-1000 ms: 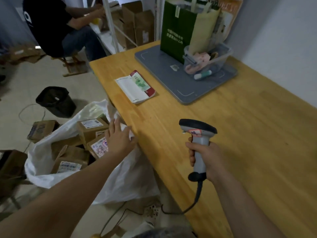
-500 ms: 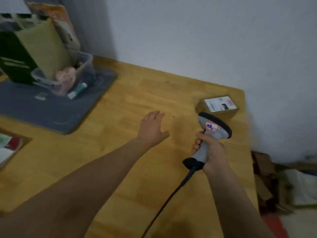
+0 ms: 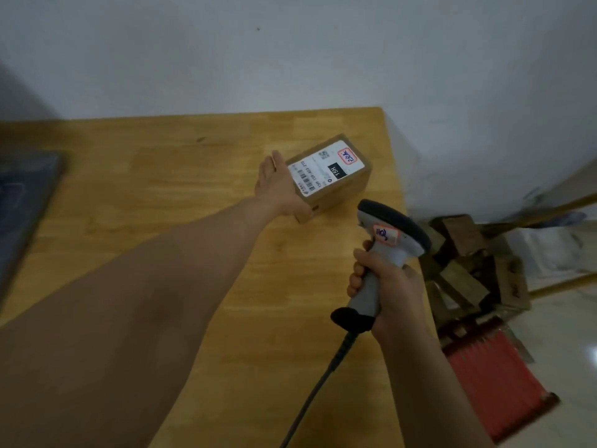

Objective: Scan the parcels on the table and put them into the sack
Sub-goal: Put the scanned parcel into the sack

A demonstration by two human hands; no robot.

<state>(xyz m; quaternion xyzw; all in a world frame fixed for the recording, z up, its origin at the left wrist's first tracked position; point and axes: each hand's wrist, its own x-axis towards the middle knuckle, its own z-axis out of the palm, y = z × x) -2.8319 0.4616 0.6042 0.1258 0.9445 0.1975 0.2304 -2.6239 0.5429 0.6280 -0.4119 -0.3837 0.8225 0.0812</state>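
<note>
A brown cardboard parcel [image 3: 329, 171] with a white shipping label on top sits near the far right corner of the wooden table [image 3: 161, 176]. My left hand [image 3: 277, 185] is stretched out to it, with the fingers flat along its left end and the thumb hooked round its near corner. My right hand [image 3: 387, 289] grips the handle of a grey barcode scanner [image 3: 387, 234], held above the table's right edge, its head pointing toward the parcel. The scanner's cable [image 3: 316, 392] trails down toward me. The sack is out of view.
A grey mat [image 3: 22, 195] lies at the table's left side. Beyond the right edge, on the floor, there is a heap of cardboard boxes [image 3: 465, 270] and a red ribbed object [image 3: 491, 376]. A white wall runs behind the table.
My view swung right from the sack to the table's far corner. My left hand left the sack, crossed the table and reached the parcel. The scanner stayed in my right hand.
</note>
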